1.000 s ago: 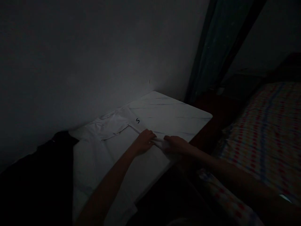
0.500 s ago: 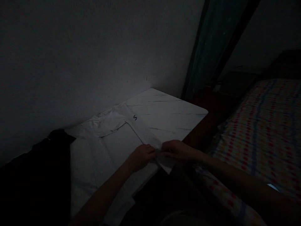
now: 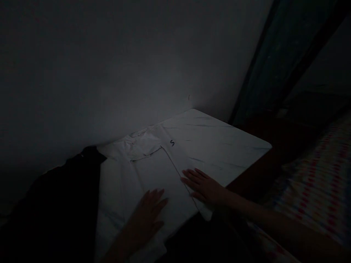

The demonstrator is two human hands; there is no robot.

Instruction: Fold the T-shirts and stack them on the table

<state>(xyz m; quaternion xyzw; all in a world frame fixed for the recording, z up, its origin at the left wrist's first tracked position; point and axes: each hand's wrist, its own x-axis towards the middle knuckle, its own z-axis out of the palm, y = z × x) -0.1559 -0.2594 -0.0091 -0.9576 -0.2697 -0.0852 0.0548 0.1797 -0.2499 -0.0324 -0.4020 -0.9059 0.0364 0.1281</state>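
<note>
Two open hands, fingers spread—my left hand (image 3: 146,215) and right hand (image 3: 205,188)—over one creased white garment (image 3: 145,145), one black garment (image 3: 60,204) nearby, on one smooth, streaked tabletop (image 3: 219,140).

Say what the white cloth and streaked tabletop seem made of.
White cloth: probably thin, matte fabric, judging by its soft creases; the fibre is unclear in this dimness. Tabletop: smooth and hard-looking, perhaps marble-patterned laminate, given its dark streaks.

A white garment (image 3: 164,140) lies spread on the table (image 3: 227,142), rumpled at its far end, one strip overhanging the edge.
</note>
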